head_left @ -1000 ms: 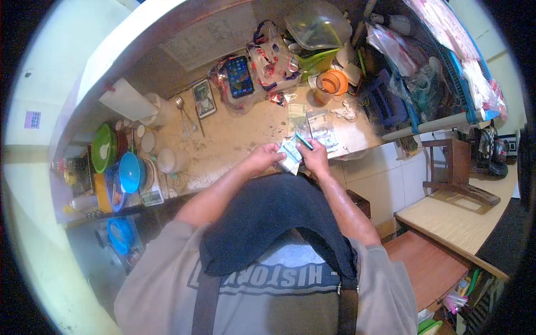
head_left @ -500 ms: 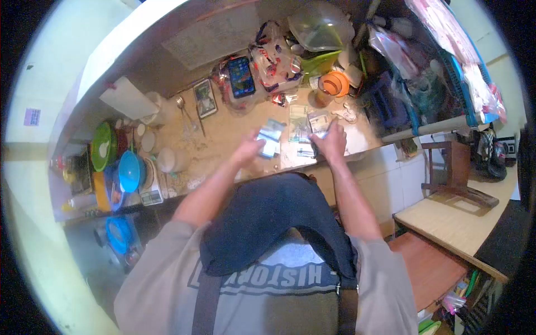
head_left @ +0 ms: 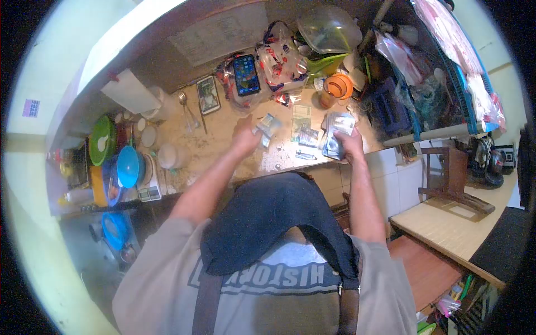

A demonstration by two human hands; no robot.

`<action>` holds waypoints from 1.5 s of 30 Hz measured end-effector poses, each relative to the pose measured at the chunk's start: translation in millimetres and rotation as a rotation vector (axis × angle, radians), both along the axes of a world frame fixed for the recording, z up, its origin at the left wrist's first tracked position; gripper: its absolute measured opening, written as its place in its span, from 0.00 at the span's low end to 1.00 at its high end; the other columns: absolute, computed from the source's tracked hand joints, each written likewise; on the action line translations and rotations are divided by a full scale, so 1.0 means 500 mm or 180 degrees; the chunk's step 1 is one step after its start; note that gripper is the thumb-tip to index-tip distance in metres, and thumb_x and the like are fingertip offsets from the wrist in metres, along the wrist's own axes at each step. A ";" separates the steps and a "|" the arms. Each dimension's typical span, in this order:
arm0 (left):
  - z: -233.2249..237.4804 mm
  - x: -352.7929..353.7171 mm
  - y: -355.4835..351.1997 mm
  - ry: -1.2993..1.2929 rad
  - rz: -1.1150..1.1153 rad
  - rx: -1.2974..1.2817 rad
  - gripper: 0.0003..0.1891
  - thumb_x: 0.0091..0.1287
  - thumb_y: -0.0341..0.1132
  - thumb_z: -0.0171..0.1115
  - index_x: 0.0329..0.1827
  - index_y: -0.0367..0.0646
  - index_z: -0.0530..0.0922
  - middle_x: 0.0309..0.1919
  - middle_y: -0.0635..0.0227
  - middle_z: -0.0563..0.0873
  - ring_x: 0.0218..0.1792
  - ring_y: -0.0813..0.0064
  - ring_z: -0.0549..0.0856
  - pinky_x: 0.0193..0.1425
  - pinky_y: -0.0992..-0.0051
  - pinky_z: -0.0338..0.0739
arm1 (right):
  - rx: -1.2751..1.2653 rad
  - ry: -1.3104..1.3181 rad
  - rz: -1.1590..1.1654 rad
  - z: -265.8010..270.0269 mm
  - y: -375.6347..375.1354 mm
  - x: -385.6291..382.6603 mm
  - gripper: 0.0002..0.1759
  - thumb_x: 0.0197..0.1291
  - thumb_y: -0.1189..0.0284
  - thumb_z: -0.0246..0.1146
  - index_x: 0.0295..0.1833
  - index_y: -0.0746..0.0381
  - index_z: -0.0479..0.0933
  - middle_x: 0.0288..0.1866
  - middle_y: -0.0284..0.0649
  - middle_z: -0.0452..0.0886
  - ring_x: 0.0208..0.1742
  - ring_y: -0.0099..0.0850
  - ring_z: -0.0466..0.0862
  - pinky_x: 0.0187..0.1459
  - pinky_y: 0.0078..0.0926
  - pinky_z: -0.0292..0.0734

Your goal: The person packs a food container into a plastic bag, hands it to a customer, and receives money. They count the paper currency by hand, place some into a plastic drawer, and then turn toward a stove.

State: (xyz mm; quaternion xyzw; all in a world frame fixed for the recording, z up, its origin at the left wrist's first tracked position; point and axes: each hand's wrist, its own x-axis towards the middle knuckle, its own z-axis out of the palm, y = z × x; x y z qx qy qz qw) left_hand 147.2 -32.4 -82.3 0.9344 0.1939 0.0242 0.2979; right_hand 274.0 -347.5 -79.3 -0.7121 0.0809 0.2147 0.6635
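Above the counter, my left hand (head_left: 244, 137) is closed on a few bluish banknotes (head_left: 269, 126), somewhat blurred. My right hand (head_left: 352, 143) grips a thicker fanned stack of banknotes (head_left: 338, 124) near the counter's right side. Between the two hands, a greenish banknote (head_left: 301, 119) lies flat, with a darker banknote (head_left: 309, 137) close below it. A small pale slip-like item (head_left: 306, 155) rests nearer the front edge; its kind is hard to make out.
On the counter (head_left: 223, 134) are a lit smartphone (head_left: 246, 75), a second framed-looking device (head_left: 208, 95), spoons (head_left: 188, 111), an orange cup (head_left: 338, 85) and plastic bags (head_left: 282, 64). Blue bowl (head_left: 129, 167) and a scale (head_left: 149, 192) stand left. A chair (head_left: 446, 173) sits at right.
My right hand has moved right with its stack, which now shows fanned, uncovering the darker note on the counter. My left hand has shifted slightly up, its notes tilted differently.
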 end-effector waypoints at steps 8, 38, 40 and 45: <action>0.064 -0.027 -0.049 -0.0745 -0.0039 0.0561 0.29 0.51 0.37 0.64 0.57 0.39 0.69 0.50 0.48 0.74 0.54 0.51 0.72 0.58 0.57 0.66 | 0.1002 0.0307 -0.0065 0.022 -0.041 -0.051 0.20 0.54 0.81 0.61 0.54 0.64 0.70 0.47 0.38 0.80 0.45 0.28 0.80 0.49 0.27 0.76; 0.024 0.022 -0.022 0.0522 0.0231 -0.0417 0.22 0.47 0.44 0.70 0.40 0.38 0.78 0.42 0.51 0.81 0.46 0.54 0.79 0.50 0.64 0.73 | -0.1305 -0.0652 0.0279 -0.026 0.090 -0.062 0.31 0.37 0.68 0.74 0.49 0.68 0.73 0.41 0.48 0.81 0.42 0.39 0.81 0.44 0.31 0.76; 0.008 0.017 -0.021 0.0228 0.0170 -0.0202 0.20 0.47 0.42 0.70 0.38 0.38 0.77 0.39 0.51 0.81 0.43 0.54 0.80 0.48 0.64 0.74 | -0.2177 -0.1379 0.0440 -0.018 0.102 -0.083 0.31 0.37 0.65 0.74 0.48 0.67 0.73 0.43 0.50 0.77 0.46 0.43 0.79 0.46 0.36 0.75; -0.026 0.015 -0.020 -0.0819 0.0214 0.0166 0.16 0.48 0.36 0.70 0.34 0.37 0.76 0.30 0.54 0.81 0.34 0.55 0.81 0.41 0.65 0.75 | -0.2522 -0.1507 0.0667 -0.003 0.124 -0.109 0.28 0.37 0.65 0.73 0.45 0.67 0.74 0.41 0.51 0.75 0.48 0.46 0.76 0.47 0.39 0.74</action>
